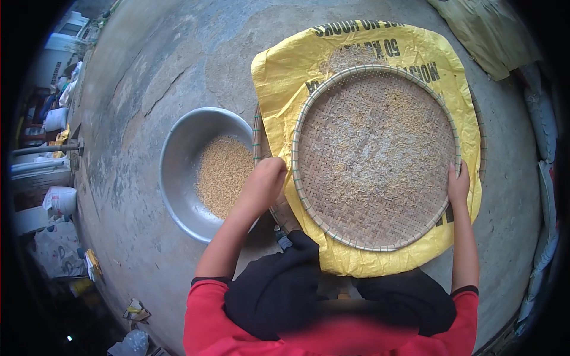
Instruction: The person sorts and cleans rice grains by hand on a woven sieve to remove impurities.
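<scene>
A round woven tray (pixel 380 219) with a green-stitched rim holds scattered grain and whitish bits, over a yellow sack (pixel 279 89). My right hand (pixel 458 183) grips the tray's right rim, thumb on top. Beside the left rim, my left hand (pixel 272 176) is closed with its fingers curled under; what it holds is hidden. To the left stands a metal basin (pixel 178 172) with a heap of golden grain (pixel 222 175) in it. Part of another woven rim (pixel 257 133) shows beneath the sack on the left.
A small pile of grain bits (pixel 350 58) lies on the sack beyond the tray. Filled sacks (pixel 540 127) line the right side. Bags and a white bucket (pixel 56 119) stand at the far left on the concrete floor (pixel 136 148). A folded tarp (pixel 484 35) lies top right.
</scene>
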`<state>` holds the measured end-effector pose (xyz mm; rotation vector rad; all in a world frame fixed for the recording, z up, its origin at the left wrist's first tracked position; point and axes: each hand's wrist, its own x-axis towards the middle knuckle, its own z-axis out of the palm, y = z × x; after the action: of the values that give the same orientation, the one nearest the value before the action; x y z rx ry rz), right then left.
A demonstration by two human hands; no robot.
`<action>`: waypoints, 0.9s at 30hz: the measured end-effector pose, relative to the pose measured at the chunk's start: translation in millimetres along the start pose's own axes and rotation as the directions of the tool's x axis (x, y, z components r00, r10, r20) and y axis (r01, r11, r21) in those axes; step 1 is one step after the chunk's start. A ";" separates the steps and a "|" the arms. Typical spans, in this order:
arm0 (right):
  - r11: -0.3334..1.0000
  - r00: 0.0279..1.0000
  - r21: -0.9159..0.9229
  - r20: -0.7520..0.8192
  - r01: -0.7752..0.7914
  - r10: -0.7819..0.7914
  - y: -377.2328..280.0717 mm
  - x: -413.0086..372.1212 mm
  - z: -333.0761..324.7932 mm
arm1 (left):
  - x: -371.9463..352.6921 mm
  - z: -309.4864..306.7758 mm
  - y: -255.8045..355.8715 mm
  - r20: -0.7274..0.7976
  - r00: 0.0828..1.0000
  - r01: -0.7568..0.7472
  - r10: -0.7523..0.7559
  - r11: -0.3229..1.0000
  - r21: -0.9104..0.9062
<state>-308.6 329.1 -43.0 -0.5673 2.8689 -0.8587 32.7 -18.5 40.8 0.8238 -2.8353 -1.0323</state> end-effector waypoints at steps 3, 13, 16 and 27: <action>1.000 1.000 0.006 -0.010 0.013 -0.013 2.6 -0.3 1.2 | -17.1 -27.6 -19.4 -0.174 0.971 0.198 -0.164 0.959 0.201; 1.000 1.000 -0.005 -0.004 0.007 -0.007 2.1 0.5 1.4 | 32.7 37.4 12.4 0.066 0.902 -0.429 0.427 0.903 0.025; 0.999 0.998 -0.013 -0.043 0.048 -0.049 5.4 0.2 3.3 | 43.2 61.8 15.1 0.142 0.875 -0.479 0.462 0.868 0.131; 1.000 1.000 0.000 -0.011 0.021 -0.021 -0.4 -0.8 0.3 | 63.4 69.1 7.3 0.237 0.787 -0.605 0.569 0.789 0.113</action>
<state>-307.7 329.0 -43.1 -0.5955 2.8777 -0.8675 -38.2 -3.3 -19.1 -0.2073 -3.0373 -0.7872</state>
